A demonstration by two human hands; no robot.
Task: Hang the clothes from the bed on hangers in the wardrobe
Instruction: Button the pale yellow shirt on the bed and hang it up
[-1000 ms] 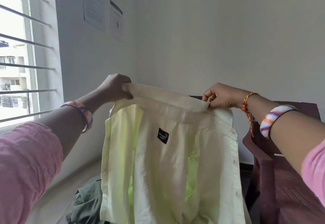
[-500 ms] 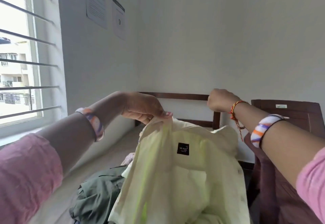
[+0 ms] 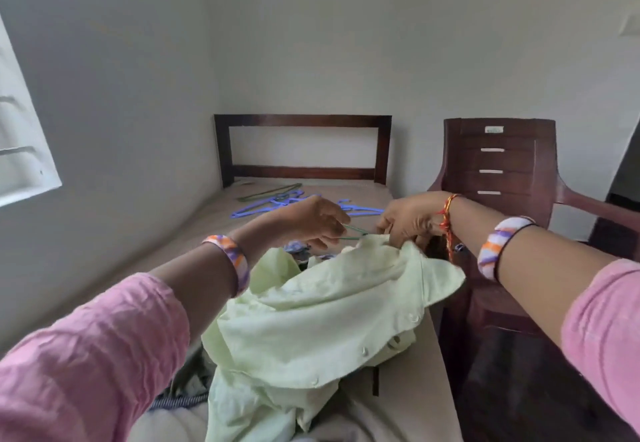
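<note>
A pale green shirt lies crumpled on the bed, draped over other clothes. My left hand pinches a thin green hanger just above the shirt's top edge. My right hand grips the shirt's collar edge beside the hanger. Several blue hangers and a green one lie farther up the bed near the headboard. The wardrobe is out of view.
A dark green garment and a striped cloth lie under the shirt at the near end. A brown plastic chair stands right of the bed. A window is on the left wall.
The shirt, held up spread by both hands, has dropped onto the bed. My view tilted down. My left hand let go of the collar and now holds a green hanger.
</note>
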